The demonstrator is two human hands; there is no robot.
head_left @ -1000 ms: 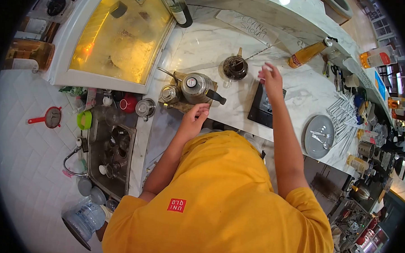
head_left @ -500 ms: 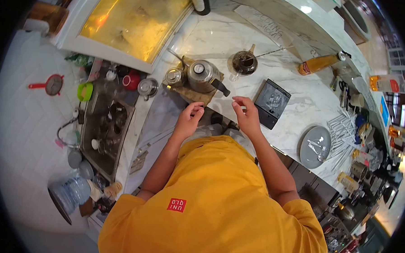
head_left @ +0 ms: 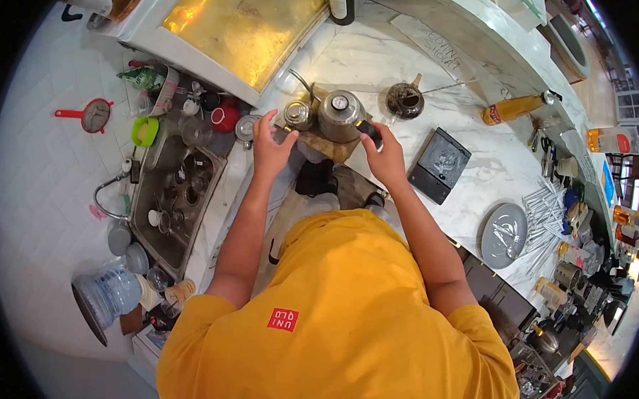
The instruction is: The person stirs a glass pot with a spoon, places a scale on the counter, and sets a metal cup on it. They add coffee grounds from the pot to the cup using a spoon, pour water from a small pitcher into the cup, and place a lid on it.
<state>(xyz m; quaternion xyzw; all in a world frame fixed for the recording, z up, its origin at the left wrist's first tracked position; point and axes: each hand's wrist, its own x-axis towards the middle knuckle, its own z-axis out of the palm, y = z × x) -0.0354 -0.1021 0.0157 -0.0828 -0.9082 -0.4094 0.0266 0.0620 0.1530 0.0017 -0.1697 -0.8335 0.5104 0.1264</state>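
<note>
A steel gooseneck kettle [head_left: 339, 119] with a round dial on its lid stands on a brown board [head_left: 327, 148]. At the kettle's black handle, my right hand [head_left: 385, 158] has its thumb and fingers closed around the grip. Just left of the kettle, a small lidded pot [head_left: 297, 115] shares the board. My left hand [head_left: 270, 153] is beside this pot, thumb and fingers apart, with the fingertips close to its side. Behind and to the right is a glass server [head_left: 405, 101] of dark liquid with a long stirrer in it.
A black scale [head_left: 440, 166] lies right of the kettle. Farther right are a grey plate [head_left: 504, 236] with cutlery, many wrapped straws [head_left: 545, 213] and an orange bottle [head_left: 514, 108]. On the left, a sink [head_left: 173, 211] holds glassware below a yellow-lit cabinet [head_left: 245, 29].
My right hand has reached the kettle's handle and closed on it. My left hand has moved left and up beside the small pot, fingers spreading. The camera view has shifted slightly.
</note>
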